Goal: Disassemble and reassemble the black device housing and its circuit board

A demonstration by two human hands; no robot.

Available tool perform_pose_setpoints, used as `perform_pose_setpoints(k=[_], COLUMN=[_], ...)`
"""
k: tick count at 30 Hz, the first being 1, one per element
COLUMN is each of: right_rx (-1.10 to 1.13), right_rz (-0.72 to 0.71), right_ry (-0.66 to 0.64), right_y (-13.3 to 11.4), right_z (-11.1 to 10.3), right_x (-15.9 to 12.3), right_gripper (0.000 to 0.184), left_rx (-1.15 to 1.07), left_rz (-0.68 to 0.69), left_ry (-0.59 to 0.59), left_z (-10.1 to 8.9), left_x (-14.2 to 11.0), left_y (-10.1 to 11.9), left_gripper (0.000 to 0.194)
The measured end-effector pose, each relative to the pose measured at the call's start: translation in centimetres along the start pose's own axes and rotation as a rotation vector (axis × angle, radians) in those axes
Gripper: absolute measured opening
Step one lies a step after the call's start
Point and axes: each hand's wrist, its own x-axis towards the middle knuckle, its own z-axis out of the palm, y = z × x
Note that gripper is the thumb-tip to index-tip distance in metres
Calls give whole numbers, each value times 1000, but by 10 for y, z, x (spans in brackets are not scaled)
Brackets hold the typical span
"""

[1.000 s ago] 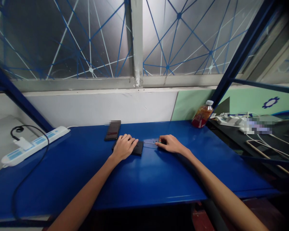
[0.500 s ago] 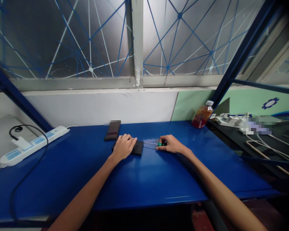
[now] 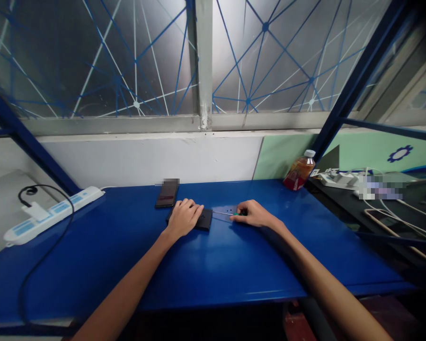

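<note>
Windows (image 3: 156,57), patterned with blue and white lines, stood above a pale wall (image 3: 152,158) and a green panel (image 3: 279,154). Below: one blue table (image 3: 213,270), glossy.

Box (image 3: 206,219), black, flat: lay on the table beneath the left hand (image 3: 183,217), its right end uncovered beyond the thumb side. Left hand: palm down across the box, fingers near one another and slightly bent; whether they gripped its far edge or merely pressed could not be told.

Screwdriver (image 3: 235,214), green and dark handle, thin shaft: handle pinched between thumb and fingers of the right hand (image 3: 253,213), shaft pointing left to the box's right side. Tip contact was too small to tell. Box well to the left of the right hand, the shaft between.

Dark bits (image 3: 230,210), tiny: lay just beyond the shaft.

Phone (image 3: 167,194): lay beyond the left hand, near the wall.

Power strip (image 3: 57,213), white, one plug and black cable: at far left.

Bottle (image 3: 300,170), white cap, reddish contents: tilted, far right corner.
</note>
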Motion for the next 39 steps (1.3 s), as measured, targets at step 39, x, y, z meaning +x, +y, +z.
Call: perform_pose_setpoints(k=[39], right_rx=[86], right_rz=[25], right_ry=[32], right_y=[-2], right_z=[3], right_x=[1], right_gripper=[52], left_rx=[8], left_rz=[-6], left_ry=[12], left_z=[3], left_x=[-1], left_y=[-2], left_gripper=[42])
